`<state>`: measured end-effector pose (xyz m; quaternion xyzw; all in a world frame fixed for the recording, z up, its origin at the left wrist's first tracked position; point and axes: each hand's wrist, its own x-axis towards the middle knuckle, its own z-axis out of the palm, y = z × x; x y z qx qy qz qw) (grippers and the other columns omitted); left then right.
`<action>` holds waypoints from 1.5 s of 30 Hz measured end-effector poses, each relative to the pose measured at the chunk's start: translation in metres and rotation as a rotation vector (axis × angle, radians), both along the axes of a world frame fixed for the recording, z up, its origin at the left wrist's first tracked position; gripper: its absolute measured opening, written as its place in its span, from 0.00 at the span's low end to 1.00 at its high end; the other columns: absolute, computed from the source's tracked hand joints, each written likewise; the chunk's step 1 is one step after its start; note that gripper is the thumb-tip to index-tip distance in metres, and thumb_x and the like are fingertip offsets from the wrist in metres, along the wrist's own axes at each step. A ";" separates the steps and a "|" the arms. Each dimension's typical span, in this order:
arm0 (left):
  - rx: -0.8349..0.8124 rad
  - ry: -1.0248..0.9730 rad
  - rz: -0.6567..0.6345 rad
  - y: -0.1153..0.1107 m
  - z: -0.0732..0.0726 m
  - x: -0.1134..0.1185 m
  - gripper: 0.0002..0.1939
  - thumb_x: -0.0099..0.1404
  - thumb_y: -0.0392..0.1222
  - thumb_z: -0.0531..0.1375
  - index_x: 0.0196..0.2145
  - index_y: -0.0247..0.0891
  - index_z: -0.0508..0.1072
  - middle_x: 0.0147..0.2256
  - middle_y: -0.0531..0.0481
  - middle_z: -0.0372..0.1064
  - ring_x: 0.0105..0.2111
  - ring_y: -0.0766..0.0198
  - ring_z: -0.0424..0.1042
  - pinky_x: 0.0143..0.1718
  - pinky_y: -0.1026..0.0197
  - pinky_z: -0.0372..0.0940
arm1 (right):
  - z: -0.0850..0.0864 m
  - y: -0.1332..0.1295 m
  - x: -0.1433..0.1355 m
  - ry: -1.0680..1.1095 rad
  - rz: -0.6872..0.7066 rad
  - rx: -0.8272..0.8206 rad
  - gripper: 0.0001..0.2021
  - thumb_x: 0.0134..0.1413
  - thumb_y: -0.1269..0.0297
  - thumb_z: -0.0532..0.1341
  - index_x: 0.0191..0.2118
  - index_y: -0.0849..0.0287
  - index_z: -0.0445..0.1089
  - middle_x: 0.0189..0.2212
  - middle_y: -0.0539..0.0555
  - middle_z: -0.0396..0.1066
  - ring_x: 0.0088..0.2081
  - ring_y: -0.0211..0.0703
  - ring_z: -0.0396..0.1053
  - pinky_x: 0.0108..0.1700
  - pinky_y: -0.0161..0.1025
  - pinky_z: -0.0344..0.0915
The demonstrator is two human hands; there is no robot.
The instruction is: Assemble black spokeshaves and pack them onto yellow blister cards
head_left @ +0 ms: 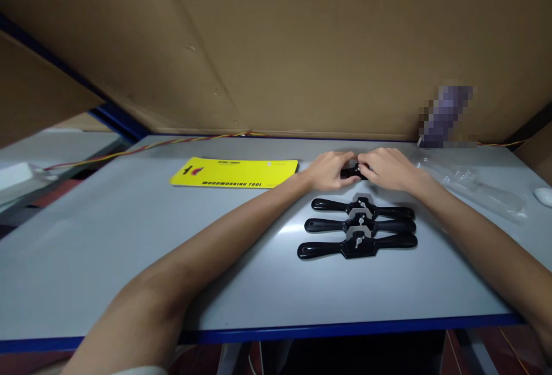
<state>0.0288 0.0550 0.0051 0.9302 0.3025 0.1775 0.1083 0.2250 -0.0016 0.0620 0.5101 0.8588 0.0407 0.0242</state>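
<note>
Both hands meet over a black spokeshave [350,172] at the back of the worktable, right of its middle. My left hand [331,170] closes on it from the left, thumb and fingers curled round it. From the right, my right hand [385,168] is closed at its middle and right part, hiding most of that side. Nearer to me lie three more black spokeshaves, one behind another: a far one [390,212], a middle one [324,225] and a near one [321,249]. Each has a silvery blade and small screws at its centre.
Yellow printed cards [235,172] lie left of my left hand. Clear plastic bags [487,191] rest beyond my right forearm, with a white rounded object [543,196] at the right edge. A cardboard wall [323,47] closes off the back, and a cable [172,142] runs along it.
</note>
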 end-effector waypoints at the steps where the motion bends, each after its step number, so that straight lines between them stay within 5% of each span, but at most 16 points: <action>1: -0.004 0.000 0.001 0.000 0.000 0.000 0.25 0.65 0.60 0.55 0.46 0.35 0.73 0.35 0.45 0.73 0.32 0.56 0.70 0.34 0.57 0.61 | 0.001 -0.001 0.002 -0.013 0.009 -0.038 0.16 0.69 0.66 0.50 0.44 0.58 0.77 0.41 0.59 0.81 0.37 0.48 0.73 0.34 0.42 0.49; 8: 0.030 -0.035 -0.043 0.003 -0.003 0.000 0.24 0.65 0.56 0.55 0.49 0.35 0.74 0.34 0.47 0.73 0.31 0.58 0.69 0.34 0.58 0.60 | 0.002 -0.005 0.001 -0.061 0.080 -0.061 0.15 0.71 0.63 0.52 0.41 0.58 0.77 0.41 0.58 0.81 0.36 0.46 0.74 0.33 0.42 0.48; 15: 0.022 -0.043 -0.070 0.004 -0.002 0.000 0.23 0.66 0.58 0.55 0.43 0.35 0.73 0.32 0.47 0.71 0.29 0.59 0.66 0.32 0.58 0.58 | -0.001 0.001 -0.003 -0.042 -0.052 0.130 0.18 0.72 0.58 0.51 0.48 0.60 0.76 0.44 0.62 0.81 0.41 0.52 0.76 0.33 0.43 0.47; 25: -0.013 -0.016 -0.044 0.002 -0.001 0.000 0.30 0.66 0.57 0.55 0.57 0.33 0.73 0.35 0.46 0.73 0.33 0.57 0.70 0.37 0.57 0.62 | 0.000 0.001 0.007 -0.084 0.104 -0.072 0.16 0.72 0.62 0.51 0.40 0.58 0.76 0.40 0.58 0.80 0.35 0.46 0.72 0.32 0.42 0.47; 35: 0.021 -0.010 -0.019 0.000 0.001 0.002 0.18 0.64 0.55 0.55 0.39 0.37 0.71 0.32 0.46 0.72 0.30 0.58 0.68 0.34 0.57 0.62 | -0.007 0.002 0.003 -0.104 0.083 0.155 0.18 0.73 0.52 0.54 0.52 0.60 0.73 0.48 0.62 0.78 0.42 0.52 0.75 0.34 0.42 0.48; 45: 0.011 -0.023 -0.025 0.002 -0.002 0.002 0.16 0.66 0.54 0.56 0.37 0.37 0.70 0.35 0.44 0.74 0.34 0.56 0.72 0.37 0.56 0.64 | -0.020 0.004 -0.008 -0.156 0.056 0.161 0.21 0.77 0.59 0.46 0.52 0.64 0.73 0.47 0.65 0.79 0.45 0.56 0.78 0.35 0.43 0.53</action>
